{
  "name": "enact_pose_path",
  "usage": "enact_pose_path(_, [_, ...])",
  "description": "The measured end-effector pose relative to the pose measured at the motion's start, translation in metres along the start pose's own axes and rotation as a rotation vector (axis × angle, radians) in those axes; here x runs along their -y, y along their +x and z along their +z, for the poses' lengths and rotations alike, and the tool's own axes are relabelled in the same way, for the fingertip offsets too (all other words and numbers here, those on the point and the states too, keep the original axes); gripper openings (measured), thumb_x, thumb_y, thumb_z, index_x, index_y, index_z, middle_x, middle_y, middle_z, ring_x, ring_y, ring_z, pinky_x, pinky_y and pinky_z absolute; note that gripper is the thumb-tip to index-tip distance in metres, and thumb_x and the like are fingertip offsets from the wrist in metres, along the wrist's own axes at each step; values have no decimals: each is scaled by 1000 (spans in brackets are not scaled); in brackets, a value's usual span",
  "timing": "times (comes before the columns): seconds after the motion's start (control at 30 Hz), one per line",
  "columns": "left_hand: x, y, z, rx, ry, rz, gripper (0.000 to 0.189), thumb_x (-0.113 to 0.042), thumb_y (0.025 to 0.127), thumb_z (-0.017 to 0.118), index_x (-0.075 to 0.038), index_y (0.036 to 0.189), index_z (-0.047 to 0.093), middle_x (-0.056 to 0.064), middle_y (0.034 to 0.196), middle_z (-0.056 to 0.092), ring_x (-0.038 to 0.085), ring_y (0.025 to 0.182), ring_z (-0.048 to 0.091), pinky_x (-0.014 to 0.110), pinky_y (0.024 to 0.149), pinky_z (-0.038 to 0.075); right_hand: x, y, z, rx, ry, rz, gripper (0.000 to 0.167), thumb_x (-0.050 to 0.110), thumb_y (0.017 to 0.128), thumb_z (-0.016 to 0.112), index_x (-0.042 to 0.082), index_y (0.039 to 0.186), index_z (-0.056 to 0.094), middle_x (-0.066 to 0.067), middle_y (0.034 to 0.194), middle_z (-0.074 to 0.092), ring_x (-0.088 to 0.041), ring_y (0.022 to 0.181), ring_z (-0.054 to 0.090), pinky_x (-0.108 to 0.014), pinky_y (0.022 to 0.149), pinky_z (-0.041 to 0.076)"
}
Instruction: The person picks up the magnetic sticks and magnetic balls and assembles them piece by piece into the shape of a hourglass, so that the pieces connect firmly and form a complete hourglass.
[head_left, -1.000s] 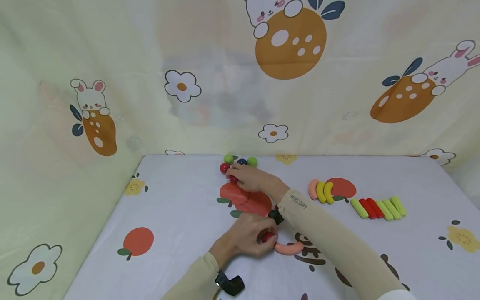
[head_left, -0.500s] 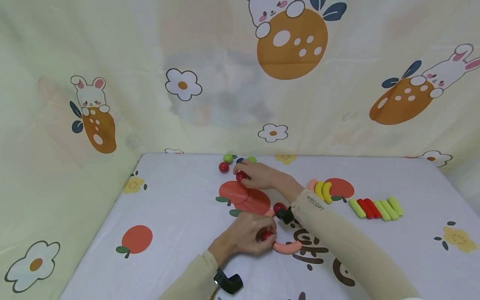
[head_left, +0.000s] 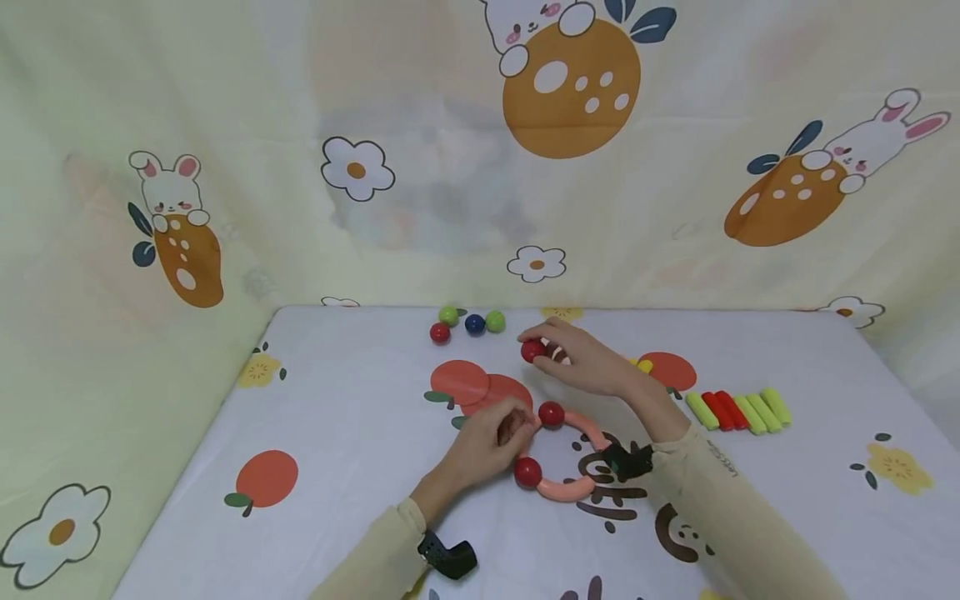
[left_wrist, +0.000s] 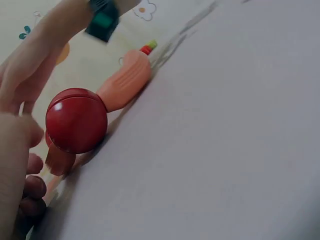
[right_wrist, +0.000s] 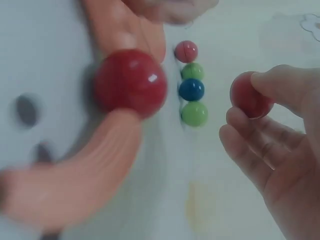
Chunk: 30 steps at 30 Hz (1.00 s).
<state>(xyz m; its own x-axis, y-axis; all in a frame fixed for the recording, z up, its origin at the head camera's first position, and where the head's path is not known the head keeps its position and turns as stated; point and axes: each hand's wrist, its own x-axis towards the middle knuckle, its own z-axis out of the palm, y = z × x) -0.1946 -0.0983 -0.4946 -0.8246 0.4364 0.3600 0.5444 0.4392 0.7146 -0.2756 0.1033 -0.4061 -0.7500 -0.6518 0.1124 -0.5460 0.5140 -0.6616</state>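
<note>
My right hand (head_left: 592, 367) pinches a red ball (head_left: 533, 350) between thumb and fingers, raised over the back of the table. It also shows in the right wrist view, where the ball (right_wrist: 250, 96) sits against the thumb. Lower down, my left hand (head_left: 486, 443) has its thumb and fingertips curled round a pink curved rod (head_left: 523, 451), mostly hidden by the hand. That rod runs between two red balls, an upper one (head_left: 551, 414) and a lower one (head_left: 528, 472). From each ball another pink curved rod extends rightward, one above (head_left: 587, 427) and one below (head_left: 566, 490).
At the back edge sit a red ball (head_left: 440, 333), a blue ball (head_left: 475, 325) and two green balls (head_left: 495, 322). Several green and red straight rods (head_left: 738, 411) lie in a row at right. Yellow curved rods (head_left: 643, 365) are partly covered by the right forearm.
My right hand has carried a red ball rightward from the group at the back. My left hand has let go of the lower red ball and shifted up to the pink rod.
</note>
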Motion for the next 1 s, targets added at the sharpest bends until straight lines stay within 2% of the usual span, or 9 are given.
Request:
enact_pose_path(0.07, [0, 2, 0, -9, 4, -52, 18, -26, 91, 61, -20, 108, 56, -8, 83, 55, 2, 67, 47, 15, 58, 42, -4, -16, -1, -23, 19, 19, 36, 17, 93, 59, 18, 128, 52, 0, 116, 57, -15, 98, 58, -34, 83, 52])
enact_pose_path(0.2, [-3, 3, -3, -14, 25, -112, 24, -30, 91, 62, -20, 110, 54, -7, 89, 54, 5, 70, 49, 16, 59, 42, -11, -46, 0, -47, 41, 81, 35, 26, 91, 62, 20, 124, 52, 4, 113, 60, -15, 99, 59, -36, 86, 51])
enact_pose_path(0.4, [-8, 10, -4, 12, 129, -129, 30, -34, 89, 63, -20, 114, 54, -6, 90, 54, 4, 73, 48, 16, 61, 43, -21, -75, 4, -88, 56, 157, 34, 29, 88, 67, 26, 118, 52, 6, 109, 61, -14, 97, 59, -30, 81, 52])
enact_pose_path(0.63, [-12, 20, 0, 63, 245, -154, 40, -40, 87, 62, -24, 122, 51, -6, 95, 54, 4, 79, 48, 16, 62, 42, -29, -93, 11, -97, 111, 160, 36, 23, 86, 69, 23, 118, 52, 5, 109, 61, -16, 97, 58, -28, 79, 53])
enact_pose_path(0.77, [-14, 25, 4, 100, 304, -118, 44, -43, 87, 61, -30, 128, 50, -6, 104, 54, 5, 80, 48, 15, 60, 41, -30, -100, 15, -104, 120, 181, 37, 25, 85, 70, 23, 117, 52, 5, 108, 61, -16, 98, 57, -27, 79, 53])
enact_pose_path(0.83, [-14, 26, 7, 110, 303, -66, 44, -41, 88, 61, -33, 130, 50, -6, 109, 53, 5, 86, 49, 15, 63, 41, -30, -103, 17, -101, 124, 192, 36, 25, 85, 69, 23, 117, 52, 5, 108, 60, -16, 98, 57, -26, 79, 53])
enact_pose_path(0.9, [-13, 27, 9, 118, 285, -9, 43, -38, 88, 62, -33, 130, 53, -5, 115, 53, 7, 93, 50, 17, 68, 45, -31, -107, 18, -97, 139, 205, 35, 26, 85, 69, 23, 116, 52, 4, 107, 60, -17, 97, 57, -26, 79, 52])
enact_pose_path(1.0, [-11, 29, 12, 140, 238, 32, 39, -34, 90, 61, -34, 129, 55, -6, 123, 52, 8, 110, 48, 22, 84, 47, -32, -111, 20, -94, 151, 224, 36, 28, 86, 69, 23, 116, 51, 3, 106, 60, -18, 96, 58, -26, 78, 52])
